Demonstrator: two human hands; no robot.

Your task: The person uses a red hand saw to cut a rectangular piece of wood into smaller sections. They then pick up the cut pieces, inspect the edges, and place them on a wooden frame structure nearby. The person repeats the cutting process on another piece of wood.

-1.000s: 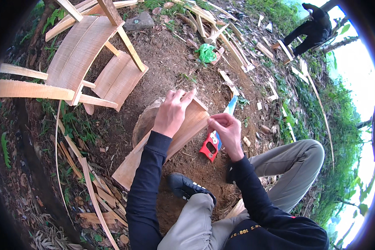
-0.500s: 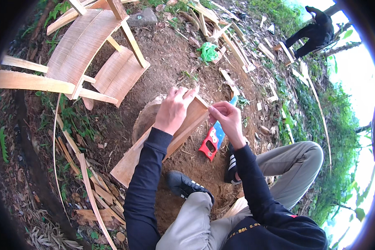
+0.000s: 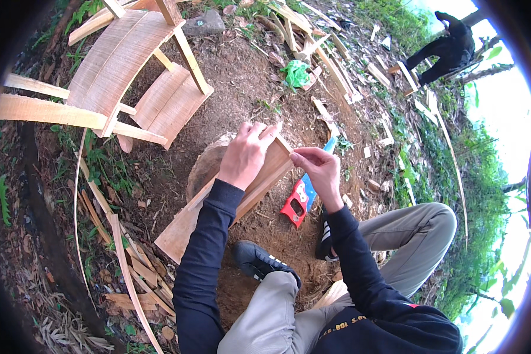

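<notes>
A pale wooden board (image 3: 268, 178) lies slanted in front of me, its upper end over a cut log stump (image 3: 202, 171). My left hand (image 3: 245, 154) is closed over the board near that end, fingers bent across its top. At the board's upper right corner, my right hand (image 3: 321, 168) pinches with thumb and forefinger; whatever is between the fingertips is too small to tell. Another flat wooden face (image 3: 180, 235) shows toward the lower left, partly behind my left sleeve. Just below my right hand, a handsaw (image 3: 297, 203) with a red handle and blue blade rests on the dirt.
A wooden chair-like frame (image 3: 121, 65) lies tipped at upper left. Wood strips (image 3: 127, 259) are piled at lower left, with more offcuts (image 3: 330, 65) at the back. A green plastic bag (image 3: 295, 74) and a grey stone (image 3: 203, 25) sit beyond the stump. A dark-clothed person (image 3: 451, 50) bends at far right.
My right hand's fingertips have shifted slightly left along the board's end. My left hand keeps its hold, and the board looks unmoved.
</notes>
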